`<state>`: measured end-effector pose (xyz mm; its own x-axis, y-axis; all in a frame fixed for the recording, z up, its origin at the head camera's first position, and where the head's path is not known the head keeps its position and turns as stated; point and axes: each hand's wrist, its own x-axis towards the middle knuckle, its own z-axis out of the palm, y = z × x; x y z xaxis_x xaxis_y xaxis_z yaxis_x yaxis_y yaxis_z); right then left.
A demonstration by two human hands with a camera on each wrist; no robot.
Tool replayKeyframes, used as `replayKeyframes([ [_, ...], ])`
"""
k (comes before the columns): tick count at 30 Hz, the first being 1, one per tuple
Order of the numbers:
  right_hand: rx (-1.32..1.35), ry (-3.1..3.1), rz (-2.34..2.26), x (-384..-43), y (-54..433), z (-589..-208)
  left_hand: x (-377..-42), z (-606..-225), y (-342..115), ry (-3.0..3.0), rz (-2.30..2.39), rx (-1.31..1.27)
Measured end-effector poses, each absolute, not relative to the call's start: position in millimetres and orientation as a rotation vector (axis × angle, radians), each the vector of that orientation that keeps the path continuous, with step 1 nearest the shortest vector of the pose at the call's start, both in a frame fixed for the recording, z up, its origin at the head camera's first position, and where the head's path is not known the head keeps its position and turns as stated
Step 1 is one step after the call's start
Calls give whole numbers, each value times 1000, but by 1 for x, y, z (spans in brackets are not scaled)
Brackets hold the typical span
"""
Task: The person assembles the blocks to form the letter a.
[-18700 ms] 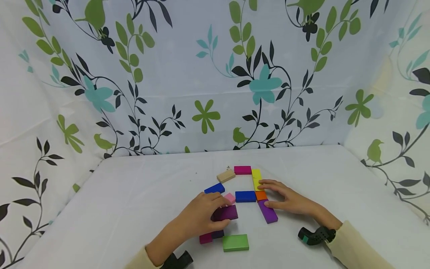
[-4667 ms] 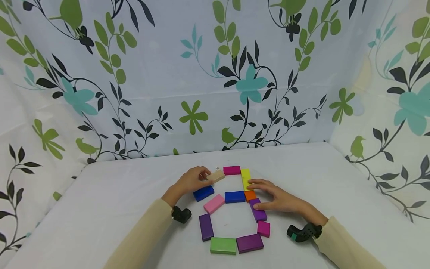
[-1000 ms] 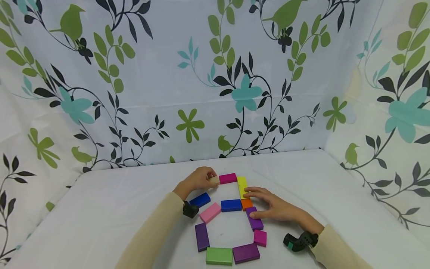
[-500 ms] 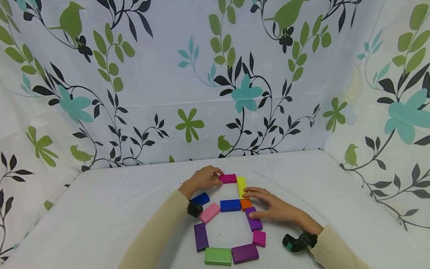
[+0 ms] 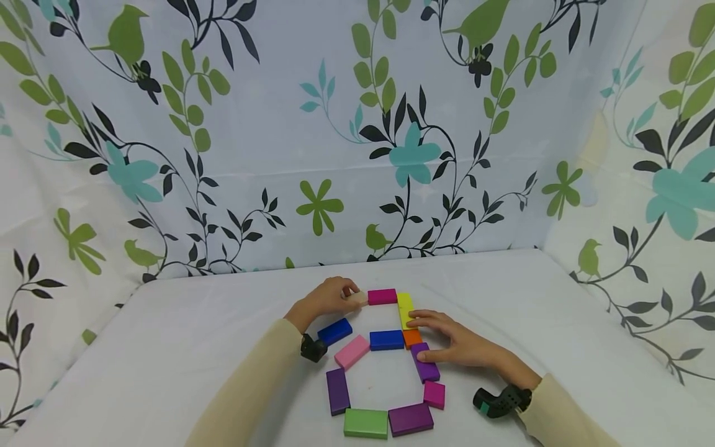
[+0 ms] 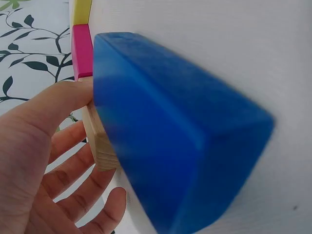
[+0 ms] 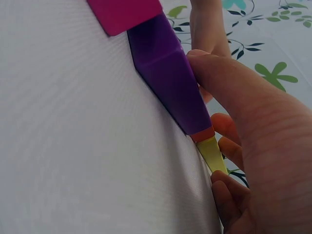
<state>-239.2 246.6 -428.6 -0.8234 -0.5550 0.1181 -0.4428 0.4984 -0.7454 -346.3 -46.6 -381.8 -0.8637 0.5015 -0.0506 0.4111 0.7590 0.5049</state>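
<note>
At the back of a ring of coloured blocks, my left hand (image 5: 326, 299) pinches a plain wooden block (image 6: 103, 151) between thumb and fingers. Its end meets a magenta block (image 5: 382, 297). Nearer me lies a tilted blue block (image 5: 335, 331), large and close in the left wrist view. My right hand (image 5: 463, 341) rests along the right side, its thumb touching a purple block (image 5: 426, 367) and its fingertips at a yellow block (image 5: 404, 303). Between those two sits an orange block (image 5: 412, 338). A second blue block (image 5: 386, 339) lies across the middle.
Pink (image 5: 352, 352) and dark purple (image 5: 337, 391) blocks line the left side. Along the front lie a green block (image 5: 365, 423), a plum block (image 5: 410, 419) and a small magenta block (image 5: 434, 395). A patterned cloth (image 5: 268, 143) hangs behind the white table (image 5: 167, 360).
Since the earliest frame, the lower blocks have been arranged into a closed outline. The left hand has brought the wooden block against the magenta one. The right hand stays about where it was.
</note>
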Motion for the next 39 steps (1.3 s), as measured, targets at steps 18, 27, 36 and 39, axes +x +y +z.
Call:
replayKeyframes([
  [18,-906,2623,-1217,-238,244,-426,-337,-383,-83,2791,737,701],
  [27,-886,2627,-1220,-239,245,-428,-320,-382,-102,2777,804,696],
  [36,-873,2615,-1221,-238,245,-428,-308,-383,-108,2791,814,725],
  [39,-879,2620,-1218,-238,245,-427,-303,-383,-108,2817,787,697],
])
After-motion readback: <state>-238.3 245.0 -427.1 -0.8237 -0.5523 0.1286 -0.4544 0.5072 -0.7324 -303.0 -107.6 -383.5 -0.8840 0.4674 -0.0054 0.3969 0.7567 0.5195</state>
